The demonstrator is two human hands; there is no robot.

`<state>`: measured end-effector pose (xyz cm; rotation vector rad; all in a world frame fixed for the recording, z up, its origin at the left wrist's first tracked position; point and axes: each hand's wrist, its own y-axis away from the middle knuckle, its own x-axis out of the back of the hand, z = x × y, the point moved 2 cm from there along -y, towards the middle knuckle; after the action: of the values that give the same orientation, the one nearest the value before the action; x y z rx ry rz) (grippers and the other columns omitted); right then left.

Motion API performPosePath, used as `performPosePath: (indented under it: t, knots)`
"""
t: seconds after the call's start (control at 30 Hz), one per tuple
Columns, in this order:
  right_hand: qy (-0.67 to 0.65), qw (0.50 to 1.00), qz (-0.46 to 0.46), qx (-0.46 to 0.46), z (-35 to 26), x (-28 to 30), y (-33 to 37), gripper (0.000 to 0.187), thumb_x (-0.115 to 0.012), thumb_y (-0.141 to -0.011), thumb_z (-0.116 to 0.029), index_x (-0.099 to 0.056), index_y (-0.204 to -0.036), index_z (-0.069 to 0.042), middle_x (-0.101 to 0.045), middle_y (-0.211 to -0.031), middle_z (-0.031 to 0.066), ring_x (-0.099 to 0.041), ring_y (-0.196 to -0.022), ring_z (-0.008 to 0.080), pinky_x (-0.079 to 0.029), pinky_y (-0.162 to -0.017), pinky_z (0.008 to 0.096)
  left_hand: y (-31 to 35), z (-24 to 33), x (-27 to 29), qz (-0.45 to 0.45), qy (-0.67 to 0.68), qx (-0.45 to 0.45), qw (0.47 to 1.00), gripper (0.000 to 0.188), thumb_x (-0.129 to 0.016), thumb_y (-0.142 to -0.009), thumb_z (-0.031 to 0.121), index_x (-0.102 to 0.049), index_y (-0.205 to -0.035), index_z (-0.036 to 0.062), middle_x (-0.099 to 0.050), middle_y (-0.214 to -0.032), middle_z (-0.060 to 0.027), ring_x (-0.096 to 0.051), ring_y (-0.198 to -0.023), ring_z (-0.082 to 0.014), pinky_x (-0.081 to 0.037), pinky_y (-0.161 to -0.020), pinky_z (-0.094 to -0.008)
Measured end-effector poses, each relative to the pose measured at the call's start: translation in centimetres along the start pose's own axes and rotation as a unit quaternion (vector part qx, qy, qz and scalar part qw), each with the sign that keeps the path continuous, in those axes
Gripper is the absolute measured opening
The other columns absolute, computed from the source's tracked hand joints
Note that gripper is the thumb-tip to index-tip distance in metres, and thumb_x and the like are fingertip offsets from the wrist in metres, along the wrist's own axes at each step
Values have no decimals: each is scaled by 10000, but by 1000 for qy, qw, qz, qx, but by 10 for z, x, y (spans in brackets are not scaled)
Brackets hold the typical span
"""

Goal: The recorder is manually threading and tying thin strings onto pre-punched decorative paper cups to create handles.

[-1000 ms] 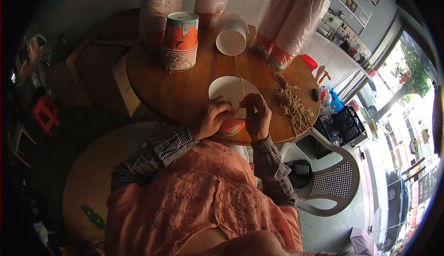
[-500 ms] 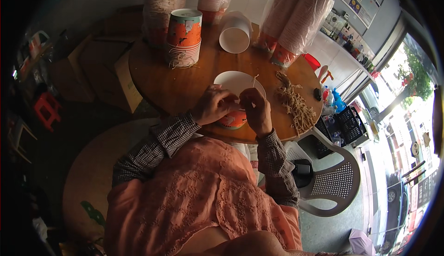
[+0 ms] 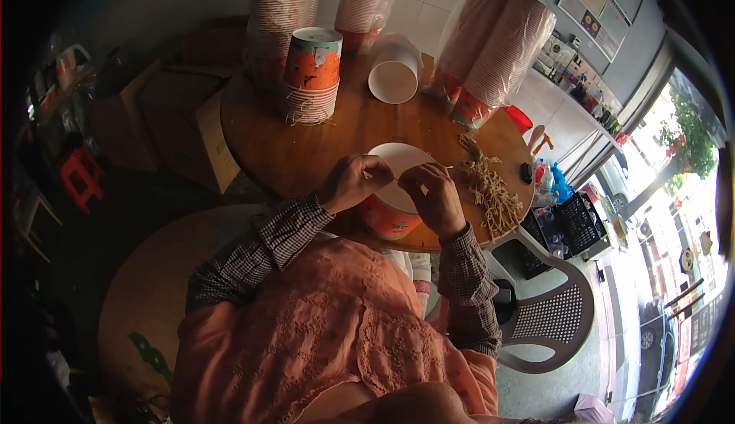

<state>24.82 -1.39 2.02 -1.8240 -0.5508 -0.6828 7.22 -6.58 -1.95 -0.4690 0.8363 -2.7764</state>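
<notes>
Over the cup (image 3: 389,219), left hand (image 3: 354,184) and right hand (image 3: 438,198) pinch a string (image 3: 449,167); small, even pulls suit it best.

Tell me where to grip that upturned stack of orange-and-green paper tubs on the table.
Best gripped low around the stacked rims, from left and right at once: the paper tubs sit nested bottoms-up, so grabbing just the topmost might lift it alone. Twine strands lie on the near side, so sideways likely disturbs them less.

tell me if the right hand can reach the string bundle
Probably yes: the string bundle lies on the table just right of the right hand, and nothing visible stands between them.
</notes>
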Motion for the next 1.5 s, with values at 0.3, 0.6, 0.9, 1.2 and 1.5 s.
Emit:
performPosePath:
  t: [0.3,0.6,0.9,1.2,1.5]
  knots:
    - [226,955,186,-45,47,12,22,49,-614,-795,-96,-596,-825,-63,-557,-855,87,-533,-905,288,-375,-890,414,11,-20,6,3,-97,-51,994,99,-682,-786,127,-669,-768,31,-696,-817,-85,-662,-754,-202,-443,-921,-376]
    - [24,966,217,-137,81,8,55,50,-610,-822,-50,-590,-866,-39,-572,-942,117,-559,-909,301,-444,-801,375,14,-18,-2,-9,-198,-141,970,92,-681,-819,123,-603,-801,79,-650,-817,-11,-620,-800,-162,-355,-956,-365]
    - [42,992,65,-102,64,-1,81,96,-660,-794,-60,-603,-866,-31,-578,-896,117,-570,-886,339,-470,-774,394,12,-15,-7,17,-321,-274,906,135,-674,-792,79,-609,-908,105,-631,-902,-10,-608,-891,-209,-378,-980,-420]
    - [-367,842,103,-381,126,-44,97,283,-521,-956,-189,-595,-1144,9,-669,-863,73,-640,-724,127,-531,-640,247,4,-33,-5,-15,-242,-297,924,166,-590,-822,-50,-605,-957,45,-647,-1001,-96,-632,-987,-252,-498,-893,-394]
    - [-350,850,190,-344,126,-55,99,211,-539,-941,-141,-622,-1073,1,-652,-786,48,-601,-651,97,-519,-584,243,3,35,-45,-61,-380,-278,880,136,-671,-774,131,-614,-877,62,-567,-852,-66,-579,-813,-234,-471,-750,-349]
